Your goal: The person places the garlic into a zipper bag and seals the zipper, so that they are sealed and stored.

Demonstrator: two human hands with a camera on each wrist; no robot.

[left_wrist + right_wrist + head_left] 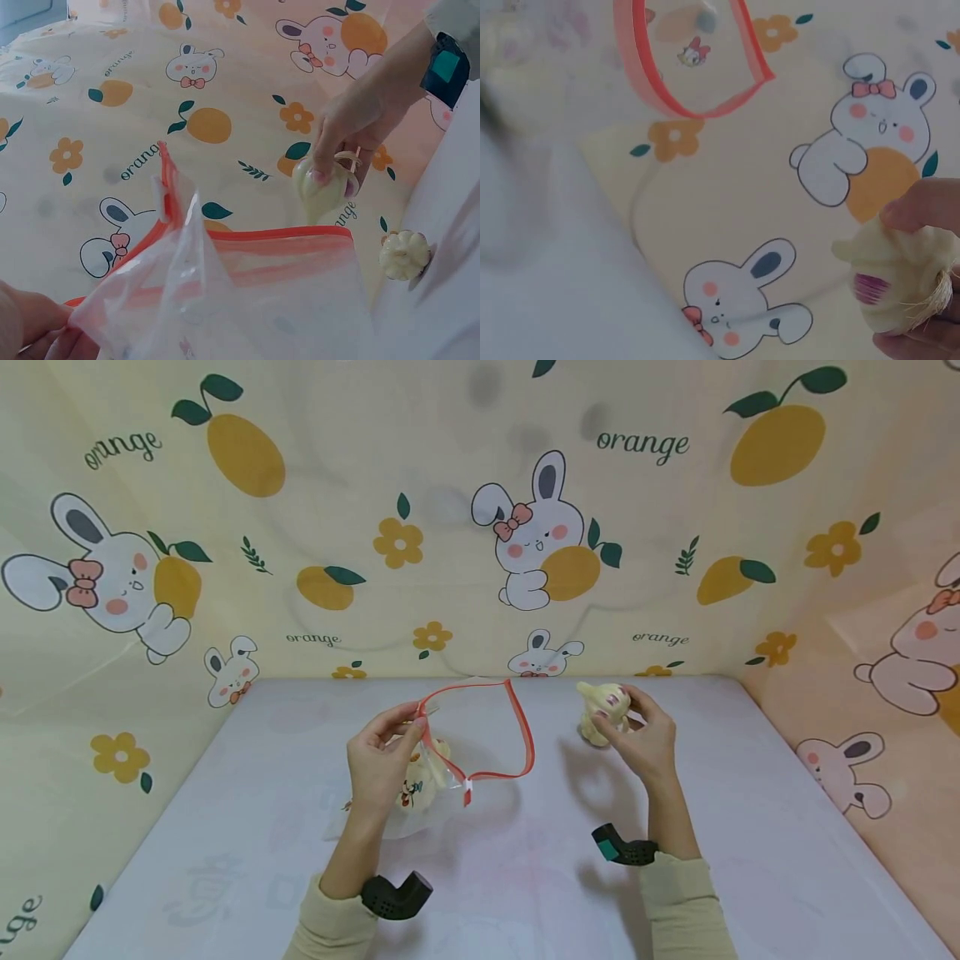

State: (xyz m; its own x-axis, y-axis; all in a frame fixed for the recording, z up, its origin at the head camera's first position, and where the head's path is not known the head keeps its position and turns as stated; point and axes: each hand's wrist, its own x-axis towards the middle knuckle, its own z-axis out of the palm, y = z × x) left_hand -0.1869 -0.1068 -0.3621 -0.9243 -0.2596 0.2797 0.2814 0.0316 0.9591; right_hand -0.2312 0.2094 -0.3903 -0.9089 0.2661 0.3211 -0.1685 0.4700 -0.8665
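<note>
My left hand (378, 764) pinches the rim of a clear zip bag (529, 739) between thumb and fingers. The bag's mouth, edged in a red zip strip with a slider (468, 789), gapes wide. Pale garlic (420, 785) lies inside, seen partly through printed plastic. To the right of the bag, my right hand (645, 739) holds a garlic bulb (896, 277) by its sides, raised above the table. Purple-streaked skin and pale roots show on it in the right wrist view. A second loose bulb (405, 255) sits on the table below that hand.
The white-covered table (525, 877) reaches back to a patterned cloth wall (435, 443) with rabbits and oranges. More of this cloth rises at the left and right sides. A black camera (396, 895) is strapped to the left wrist, another (624, 846) to the right.
</note>
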